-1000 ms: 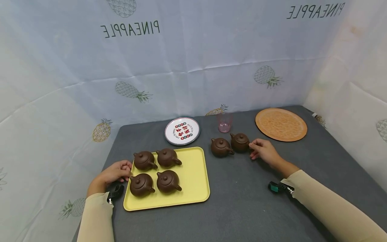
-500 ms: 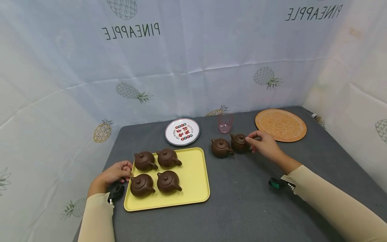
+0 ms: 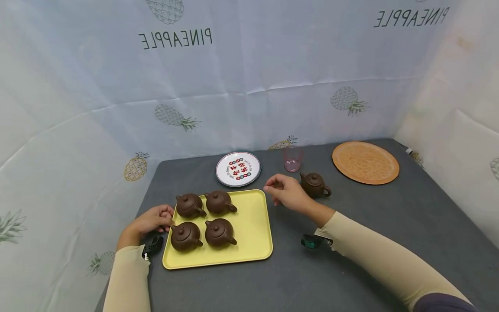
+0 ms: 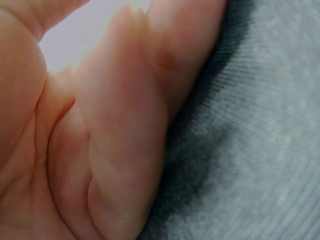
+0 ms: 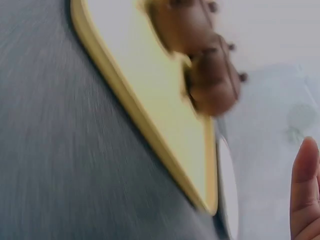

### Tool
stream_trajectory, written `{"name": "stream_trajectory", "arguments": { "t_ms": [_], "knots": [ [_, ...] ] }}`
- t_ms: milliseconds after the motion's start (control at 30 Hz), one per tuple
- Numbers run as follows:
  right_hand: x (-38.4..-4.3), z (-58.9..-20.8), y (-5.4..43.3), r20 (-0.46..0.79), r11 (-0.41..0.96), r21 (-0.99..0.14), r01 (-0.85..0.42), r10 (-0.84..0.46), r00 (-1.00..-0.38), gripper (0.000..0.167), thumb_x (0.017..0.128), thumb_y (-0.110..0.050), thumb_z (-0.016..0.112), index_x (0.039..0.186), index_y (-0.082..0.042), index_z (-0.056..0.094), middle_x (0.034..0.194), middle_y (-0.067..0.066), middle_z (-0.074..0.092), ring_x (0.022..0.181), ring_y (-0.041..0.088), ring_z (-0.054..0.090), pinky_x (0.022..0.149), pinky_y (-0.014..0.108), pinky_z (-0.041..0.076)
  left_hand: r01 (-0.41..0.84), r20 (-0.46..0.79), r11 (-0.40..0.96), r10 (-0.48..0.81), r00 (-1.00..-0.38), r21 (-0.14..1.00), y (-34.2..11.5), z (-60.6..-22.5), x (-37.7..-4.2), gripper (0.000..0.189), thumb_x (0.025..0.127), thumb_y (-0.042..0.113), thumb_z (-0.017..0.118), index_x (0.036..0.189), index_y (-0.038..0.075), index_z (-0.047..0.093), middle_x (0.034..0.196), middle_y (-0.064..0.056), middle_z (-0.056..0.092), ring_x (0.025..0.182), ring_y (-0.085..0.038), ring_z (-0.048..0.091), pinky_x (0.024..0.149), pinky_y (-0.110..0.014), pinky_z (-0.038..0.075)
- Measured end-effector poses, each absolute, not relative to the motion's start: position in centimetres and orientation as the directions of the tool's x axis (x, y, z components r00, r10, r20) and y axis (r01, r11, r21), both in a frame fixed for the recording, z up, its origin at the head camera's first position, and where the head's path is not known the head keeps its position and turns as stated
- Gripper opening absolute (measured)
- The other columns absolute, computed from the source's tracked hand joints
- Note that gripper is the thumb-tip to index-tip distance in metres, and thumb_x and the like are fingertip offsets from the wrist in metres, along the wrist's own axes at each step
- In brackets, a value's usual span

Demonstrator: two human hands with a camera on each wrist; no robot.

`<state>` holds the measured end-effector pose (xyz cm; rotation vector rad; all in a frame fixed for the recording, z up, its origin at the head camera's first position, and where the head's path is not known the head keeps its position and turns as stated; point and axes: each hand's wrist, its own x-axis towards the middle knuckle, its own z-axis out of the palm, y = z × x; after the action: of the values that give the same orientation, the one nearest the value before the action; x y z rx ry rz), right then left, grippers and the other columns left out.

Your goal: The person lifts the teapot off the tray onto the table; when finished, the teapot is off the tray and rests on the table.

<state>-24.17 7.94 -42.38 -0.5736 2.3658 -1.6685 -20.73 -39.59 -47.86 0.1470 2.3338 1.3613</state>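
Note:
My left hand (image 3: 153,219) is at the left rim of a yellow tray (image 3: 253,229), its curled fingers and thumb gripping the edge. In the left wrist view, the bent fingers (image 4: 125,130) lie close to the grey tabletop. Several dark brown teapots (image 3: 219,232) stand in the tray's left half. My right hand (image 3: 286,193) is above the table just past the tray's right edge, fingers loosely bent, nothing visible in them. It covers the spot where one teapot stood, so that teapot is hidden. Another teapot (image 3: 313,185) stands just right of this hand.
Behind the tray lies a white plate (image 3: 238,169) with red lettering. A pink clear glass (image 3: 293,159) stands near the back edge, and a round orange-brown board (image 3: 365,162) lies at the back right. Pineapple-print cloth hangs behind the grey table (image 3: 331,268).
My right hand has left the right-hand teapot and moved left toward the tray, now covering the other loose teapot's place. The right-hand teapot's handle now shows. My left hand stays at the tray.

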Motion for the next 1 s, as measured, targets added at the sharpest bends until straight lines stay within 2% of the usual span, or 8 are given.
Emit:
{"name": "stream_trajectory", "arguments": {
  "t_ms": [133, 267, 333, 633, 800, 1000],
  "knots": [
    [-24.0, -43.7, 5.0, 0.050, 0.279, -0.939, -0.199, -0.461, -0.886, 0.019, 0.094, -0.024, 0.065, 0.106, -0.008, 0.062, 0.090, 0.018, 0.063, 0.067, 0.028, 0.063, 0.064, 0.047, 0.054, -0.120, -0.310, 0.511, 0.305, -0.901, 0.851, -39.5, -48.0, -20.9, 0.028, 0.085, 0.005, 0.066, 0.104, -0.005, 0.049, 0.074, -0.007, 0.061, 0.062, -0.016, 0.060, 0.052, -0.027, 0.046],
    [-23.7, -44.6, 2.7, 0.034, 0.272, -0.943, -0.192, -0.496, -0.868, 0.019, 0.094, -0.025, 0.066, 0.103, -0.009, 0.062, 0.090, 0.007, 0.061, 0.065, 0.022, 0.063, 0.062, 0.044, 0.055, -0.119, -0.309, 0.506, 0.311, -0.899, 0.855, -39.5, -48.1, -21.0, 0.028, 0.085, 0.006, 0.066, 0.104, -0.005, 0.049, 0.074, -0.007, 0.061, 0.062, -0.015, 0.059, 0.052, -0.027, 0.047],
    [-23.6, -45.1, 1.8, 0.023, 0.270, -0.945, -0.183, -0.504, -0.863, 0.018, 0.093, -0.024, 0.067, 0.101, -0.009, 0.062, 0.089, 0.006, 0.061, 0.063, 0.021, 0.063, 0.060, 0.043, 0.055, -0.125, -0.314, 0.504, 0.308, -0.898, 0.855, -39.4, -48.0, -21.0, 0.028, 0.084, 0.006, 0.067, 0.103, -0.004, 0.049, 0.074, -0.006, 0.061, 0.062, -0.015, 0.060, 0.053, -0.026, 0.047],
    [-24.0, -46.7, -1.4, -0.036, 0.280, -0.950, -0.137, -0.534, -0.844, 0.016, 0.093, -0.024, 0.068, 0.095, -0.009, 0.061, 0.085, 0.008, 0.061, 0.061, 0.020, 0.063, 0.057, 0.035, 0.055, -0.126, -0.309, 0.508, 0.294, -0.905, 0.852, -39.3, -47.6, -20.8, 0.028, 0.084, 0.005, 0.067, 0.103, -0.004, 0.049, 0.073, -0.005, 0.060, 0.061, -0.014, 0.059, 0.052, -0.025, 0.046],
    [-24.1, -47.4, -2.0, -0.053, 0.314, -0.940, -0.132, -0.519, -0.853, 0.014, 0.092, -0.024, 0.068, 0.090, -0.011, 0.062, 0.080, 0.007, 0.060, 0.058, 0.019, 0.063, 0.056, 0.033, 0.054, -0.125, -0.313, 0.509, 0.303, -0.900, 0.852, -39.3, -47.7, -20.7, 0.028, 0.084, 0.005, 0.067, 0.104, -0.005, 0.049, 0.073, -0.004, 0.060, 0.061, -0.014, 0.059, 0.052, -0.026, 0.046],
    [-24.3, -47.5, -2.3, -0.076, 0.305, -0.946, -0.110, -0.540, -0.838, 0.014, 0.094, -0.019, 0.065, 0.091, -0.006, 0.062, 0.076, 0.010, 0.060, 0.060, 0.020, 0.064, 0.057, 0.032, 0.054, -0.099, -0.292, 0.514, 0.310, -0.905, 0.852, -39.4, -48.0, -20.8, 0.029, 0.085, 0.004, 0.067, 0.105, -0.006, 0.048, 0.072, -0.005, 0.060, 0.060, -0.013, 0.059, 0.051, -0.026, 0.046]
  ]
}}
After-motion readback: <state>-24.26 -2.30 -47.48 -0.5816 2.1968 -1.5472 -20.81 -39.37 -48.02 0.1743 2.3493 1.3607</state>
